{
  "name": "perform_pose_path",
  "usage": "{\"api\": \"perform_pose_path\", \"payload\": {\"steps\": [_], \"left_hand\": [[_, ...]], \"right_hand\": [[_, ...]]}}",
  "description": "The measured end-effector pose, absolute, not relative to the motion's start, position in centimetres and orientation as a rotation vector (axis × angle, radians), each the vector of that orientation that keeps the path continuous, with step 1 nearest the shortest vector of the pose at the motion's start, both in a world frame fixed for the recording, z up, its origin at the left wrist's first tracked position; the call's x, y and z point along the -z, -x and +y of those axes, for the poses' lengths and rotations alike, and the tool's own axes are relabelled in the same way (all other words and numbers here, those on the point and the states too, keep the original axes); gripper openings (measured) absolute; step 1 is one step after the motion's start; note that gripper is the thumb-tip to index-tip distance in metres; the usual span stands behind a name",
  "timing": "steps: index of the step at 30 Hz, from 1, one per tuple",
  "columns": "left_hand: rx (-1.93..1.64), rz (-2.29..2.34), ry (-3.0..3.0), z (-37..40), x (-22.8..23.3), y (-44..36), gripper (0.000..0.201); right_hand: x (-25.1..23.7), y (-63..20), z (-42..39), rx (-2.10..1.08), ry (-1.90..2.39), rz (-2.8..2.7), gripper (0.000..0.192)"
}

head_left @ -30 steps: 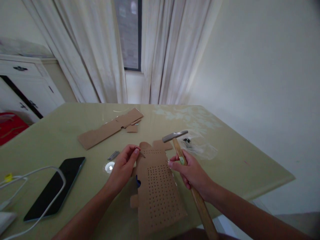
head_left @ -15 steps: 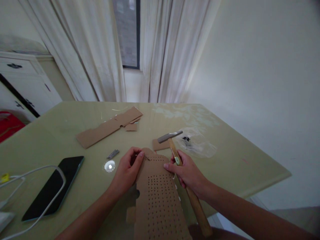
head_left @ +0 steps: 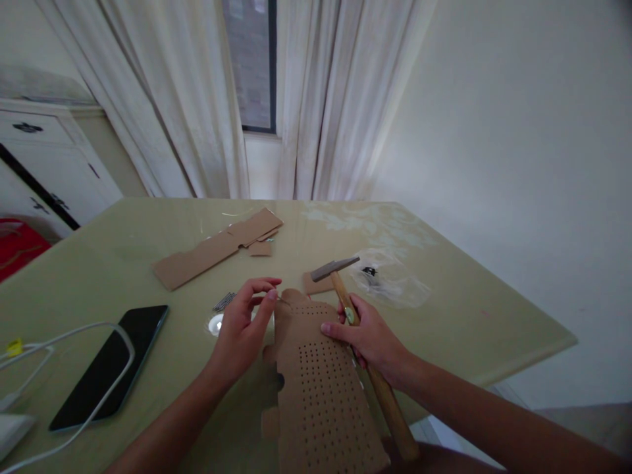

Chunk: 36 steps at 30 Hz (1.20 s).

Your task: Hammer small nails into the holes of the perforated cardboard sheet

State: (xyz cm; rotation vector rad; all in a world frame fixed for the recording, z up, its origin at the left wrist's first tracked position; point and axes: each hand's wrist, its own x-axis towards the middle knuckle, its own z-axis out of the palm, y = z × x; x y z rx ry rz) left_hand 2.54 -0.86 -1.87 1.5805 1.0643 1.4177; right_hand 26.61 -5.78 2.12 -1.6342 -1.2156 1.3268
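Note:
My right hand (head_left: 370,332) grips a hammer (head_left: 388,397) by its wooden handle, with the metal head pointing away from me. The thumb of that hand also presses on the right edge of a cardboard piece (head_left: 320,329) punched with rows of small holes. At the far left of the cardboard, my left hand (head_left: 247,322) is closed in a pinch, the thumb and index finger holding a thin nail (head_left: 283,301). The nail's lower end is close to the top row of holes; whether it touches the cardboard I cannot tell.
Several nails (head_left: 224,301) lie in a pile beside a round shiny disc (head_left: 216,324). A black tablet (head_left: 111,368) with a white cable (head_left: 129,345) across it is on the left. Cardboard scraps (head_left: 212,253) and a clear plastic bag (head_left: 395,283) lie farther back.
My left hand has drawn back slightly to the left with the nail, away from the cardboard's holes. The cardboard has shifted a little to the right. My right hand has hardly moved.

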Motion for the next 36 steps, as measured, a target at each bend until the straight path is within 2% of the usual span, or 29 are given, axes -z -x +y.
{"api": "perform_pose_path", "payload": {"steps": [7,16,36], "left_hand": [[-1.395,1.005,-1.679,-1.21,1.89,-2.51,0.014],[-1.349,0.978,-1.889,-1.14,1.77,-2.68,0.016],[-1.231,1.016,-1.934,-0.85,1.29,-1.82,0.017]], "right_hand": [[-1.87,-26.57,-5.65,-1.316,1.626,-1.220,0.048],[-2.03,-26.65,-5.78,-1.358,1.604,-1.226,0.048],[-2.25,-26.48,-5.85,-1.356,1.615,-1.224,0.046]]}}
